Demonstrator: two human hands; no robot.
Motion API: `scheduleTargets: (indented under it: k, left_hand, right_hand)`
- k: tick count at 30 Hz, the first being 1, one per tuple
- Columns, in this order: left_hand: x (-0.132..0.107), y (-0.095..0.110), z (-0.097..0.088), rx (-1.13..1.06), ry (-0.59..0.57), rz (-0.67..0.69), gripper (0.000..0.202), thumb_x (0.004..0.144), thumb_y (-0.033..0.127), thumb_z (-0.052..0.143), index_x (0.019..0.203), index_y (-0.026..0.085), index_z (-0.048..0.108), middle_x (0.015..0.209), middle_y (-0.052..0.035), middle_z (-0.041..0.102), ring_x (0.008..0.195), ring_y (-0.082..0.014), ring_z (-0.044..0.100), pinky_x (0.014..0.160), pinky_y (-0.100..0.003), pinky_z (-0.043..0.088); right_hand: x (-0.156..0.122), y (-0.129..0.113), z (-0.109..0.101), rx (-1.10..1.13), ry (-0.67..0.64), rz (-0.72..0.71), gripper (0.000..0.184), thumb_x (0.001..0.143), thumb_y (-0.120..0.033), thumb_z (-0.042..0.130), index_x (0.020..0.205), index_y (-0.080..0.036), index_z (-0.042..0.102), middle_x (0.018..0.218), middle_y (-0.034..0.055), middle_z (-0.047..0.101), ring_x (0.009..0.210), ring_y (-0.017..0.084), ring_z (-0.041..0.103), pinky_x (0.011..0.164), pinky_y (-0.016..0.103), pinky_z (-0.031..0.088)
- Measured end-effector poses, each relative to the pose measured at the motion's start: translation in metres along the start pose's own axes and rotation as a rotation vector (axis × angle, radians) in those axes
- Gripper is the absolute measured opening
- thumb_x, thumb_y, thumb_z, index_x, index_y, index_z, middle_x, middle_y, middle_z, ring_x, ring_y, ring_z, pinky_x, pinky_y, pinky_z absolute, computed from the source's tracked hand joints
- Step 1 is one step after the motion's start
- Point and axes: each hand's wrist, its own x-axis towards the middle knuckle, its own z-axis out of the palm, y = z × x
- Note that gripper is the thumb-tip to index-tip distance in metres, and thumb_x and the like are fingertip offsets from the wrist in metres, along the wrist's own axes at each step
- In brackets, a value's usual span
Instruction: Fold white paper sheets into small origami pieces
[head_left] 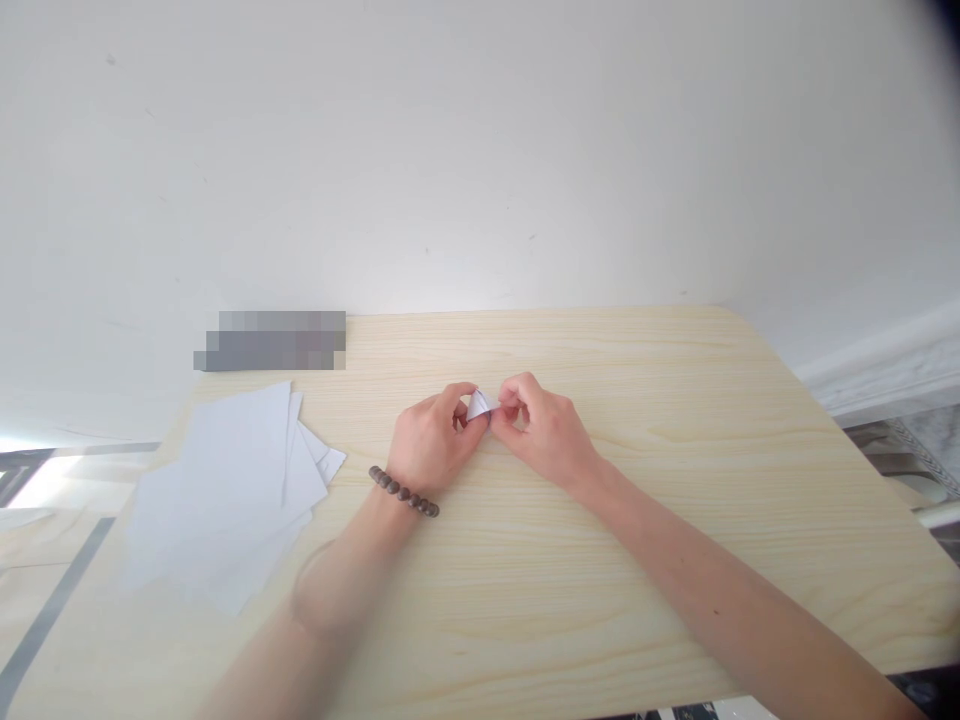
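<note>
A small folded piece of white paper is pinched between both hands above the middle of a light wooden table. My left hand, with a dark bead bracelet on its wrist, grips the paper's left side with curled fingers. On the paper's right side, my right hand pinches it with thumb and fingertips. Most of the paper is hidden by the fingers.
A loose stack of white paper sheets lies on the table's left part. A blurred grey patch sits at the table's far left edge. A white wall rises behind the table; floor shows at the right.
</note>
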Motion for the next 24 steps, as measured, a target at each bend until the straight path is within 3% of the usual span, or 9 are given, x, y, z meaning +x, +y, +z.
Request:
scheduleTargets:
  k: [4, 9, 13, 18, 24]
  left_hand:
    - [-0.001, 0.002, 0.001, -0.007, -0.013, -0.008, 0.020, 0.077, 0.027, 0.053, 0.095, 0.020, 0.059, 0.067, 0.0008, 0.065, 0.057, -0.0143, 0.058, 0.057, -0.024, 0.041]
    - [-0.002, 0.006, 0.002, -0.051, 0.007, -0.024, 0.026, 0.079, 0.026, 0.049, 0.102, 0.020, 0.057, 0.060, 0.0027, 0.060, 0.052, -0.0137, 0.056, 0.055, -0.024, 0.040]
    - [-0.002, 0.004, 0.000, -0.287, -0.057, -0.051, 0.037, 0.078, 0.023, 0.050, 0.114, 0.021, 0.052, 0.068, 0.0023, 0.065, 0.054, -0.0119, 0.058, 0.058, -0.023, 0.044]
    - [0.000, -0.004, -0.001, -0.616, -0.153, -0.132, 0.033, 0.080, 0.032, 0.050, 0.109, 0.017, 0.056, 0.088, -0.0049, 0.068, 0.065, -0.0148, 0.062, 0.052, -0.022, 0.046]
    - [0.000, -0.004, 0.001, -0.473, -0.145, -0.092, 0.028, 0.079, 0.028, 0.049, 0.103, 0.018, 0.060, 0.079, -0.0021, 0.069, 0.063, -0.0138, 0.061, 0.059, -0.024, 0.048]
  right_hand:
    - [0.000, -0.001, 0.000, 0.030, -0.062, -0.068, 0.013, 0.077, -0.014, 0.046, 0.088, -0.022, 0.046, 0.071, -0.0026, 0.061, 0.057, 0.010, 0.056, 0.052, 0.020, 0.039]
    - [-0.002, -0.002, 0.003, 0.018, 0.005, -0.119, 0.013, 0.075, -0.010, 0.046, 0.081, -0.021, 0.045, 0.068, -0.0025, 0.059, 0.055, 0.010, 0.054, 0.051, 0.020, 0.039]
    - [-0.001, 0.002, 0.001, 0.028, 0.042, -0.212, 0.019, 0.079, -0.009, 0.042, 0.091, -0.021, 0.049, 0.073, -0.0006, 0.059, 0.061, 0.010, 0.054, 0.054, 0.020, 0.041]
    - [0.001, 0.008, -0.003, 0.059, 0.090, -0.273, 0.017, 0.083, -0.012, 0.043, 0.092, -0.022, 0.054, 0.071, -0.0010, 0.056, 0.059, 0.009, 0.052, 0.057, 0.021, 0.043]
    - [-0.001, 0.007, 0.000, 0.113, 0.040, -0.249, 0.008, 0.082, -0.016, 0.048, 0.088, -0.021, 0.052, 0.073, -0.0015, 0.063, 0.059, 0.008, 0.056, 0.055, 0.019, 0.043]
